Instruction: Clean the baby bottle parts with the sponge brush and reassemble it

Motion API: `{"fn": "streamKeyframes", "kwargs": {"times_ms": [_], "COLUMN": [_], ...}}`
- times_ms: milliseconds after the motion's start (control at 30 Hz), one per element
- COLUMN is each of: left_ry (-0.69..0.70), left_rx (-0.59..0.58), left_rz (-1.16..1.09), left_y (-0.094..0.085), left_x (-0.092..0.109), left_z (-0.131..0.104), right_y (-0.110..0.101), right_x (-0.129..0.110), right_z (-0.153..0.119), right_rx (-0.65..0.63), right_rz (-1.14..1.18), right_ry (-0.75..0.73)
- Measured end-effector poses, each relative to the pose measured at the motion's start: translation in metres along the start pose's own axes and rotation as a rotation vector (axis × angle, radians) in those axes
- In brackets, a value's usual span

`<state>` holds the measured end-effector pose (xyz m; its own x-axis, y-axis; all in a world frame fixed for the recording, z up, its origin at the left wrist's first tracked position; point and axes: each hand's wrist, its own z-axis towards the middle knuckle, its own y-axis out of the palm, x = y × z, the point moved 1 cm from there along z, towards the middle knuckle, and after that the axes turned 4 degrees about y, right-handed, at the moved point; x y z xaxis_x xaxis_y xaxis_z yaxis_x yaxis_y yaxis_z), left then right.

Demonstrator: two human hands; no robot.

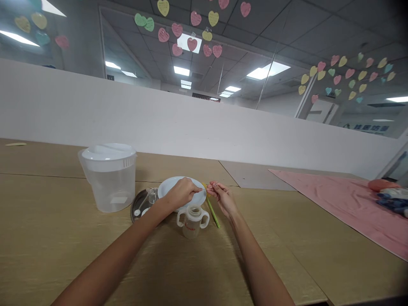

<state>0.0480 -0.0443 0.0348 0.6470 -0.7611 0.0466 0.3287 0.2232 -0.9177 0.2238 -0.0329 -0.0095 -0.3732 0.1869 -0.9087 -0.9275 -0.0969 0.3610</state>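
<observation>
Above the white plate [172,183], my left hand [183,193] is closed in a pinch, its fingertips pointing right. My right hand [223,196] pinches too, just beyond the plate's right edge. Between the two sets of fingertips runs a thin pale strand-like thing [204,189], too small to name. Below the hands an open baby bottle [191,225] with two white handles stands upright, its cap off. A slim green and yellow stick [213,211] lies on the table between bottle and right hand.
Left of the plate, a round metal tray [133,215] holds small bottle parts, including a straw [143,204] with a white end. A lidded clear pitcher [110,182] stands behind it. A pink cloth [334,195] covers the right side, with bundled fabric [393,199] on it.
</observation>
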Motion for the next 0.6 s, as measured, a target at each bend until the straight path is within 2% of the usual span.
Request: {"fn": "streamKeyframes", "kwargs": {"times_ms": [200, 333, 433, 500, 600], "left_ry": [-0.012, -0.014, -0.017, -0.102, -0.322], "left_rx": [-0.079, -0.096, -0.081, -0.071, -0.101], "left_rz": [0.024, 0.015, -0.046, -0.062, -0.001], "left_y": [0.0, 0.002, -0.003, -0.01, -0.021], "left_x": [0.001, 0.001, -0.001, -0.007, -0.03], "left_z": [-0.001, -0.001, -0.003, -0.005, -0.014], "right_y": [0.002, 0.003, 0.002, 0.001, 0.0], "right_x": [0.002, 0.001, 0.0, -0.001, -0.001], "right_z": [-0.001, 0.0, 0.001, 0.001, 0.001], "right_rx": [0.009, 0.002, 0.028, 0.07, 0.125], "right_rz": [-0.098, -0.126, -0.085, -0.043, -0.007], "right_ry": [0.021, 0.032, 0.017, -0.009, -0.046]}}
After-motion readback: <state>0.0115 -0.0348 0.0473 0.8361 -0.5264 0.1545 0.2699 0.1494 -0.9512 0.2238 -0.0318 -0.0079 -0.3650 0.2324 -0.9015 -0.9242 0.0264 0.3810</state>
